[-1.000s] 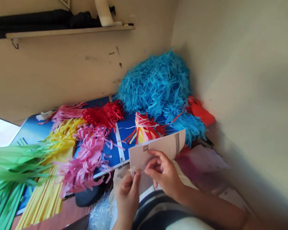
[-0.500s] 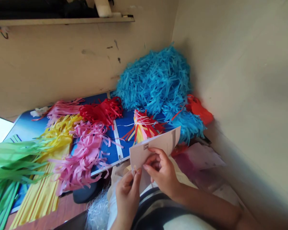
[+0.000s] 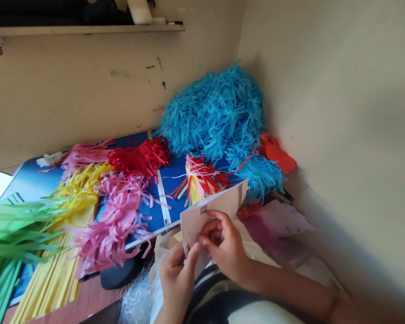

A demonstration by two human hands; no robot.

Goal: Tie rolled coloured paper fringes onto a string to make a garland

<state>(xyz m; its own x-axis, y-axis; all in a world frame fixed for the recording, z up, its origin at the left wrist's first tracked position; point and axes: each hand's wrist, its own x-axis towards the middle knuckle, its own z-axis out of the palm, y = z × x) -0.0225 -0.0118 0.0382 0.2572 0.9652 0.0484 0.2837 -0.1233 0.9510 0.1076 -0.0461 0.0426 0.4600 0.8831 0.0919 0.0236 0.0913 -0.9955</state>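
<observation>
A white card with a small grey square and a grey barcode-like strip is held upright near my lap. My left hand pinches its lower left edge between thumb and fingers. My right hand is curled against the card's face, fingertips meeting those of the left hand at the bottom edge. Just behind the card lies a tied bundle of red, yellow and white paper strips on the blue board.
Heaps of cut paper strips cover the board: blue in the corner, red, pink, yellow, green. An orange bag lies by the right wall. A shelf runs above.
My right fingertips slid down the card to meet the left hand's fingers. The card dropped slightly and the view shifted a little to the right.
</observation>
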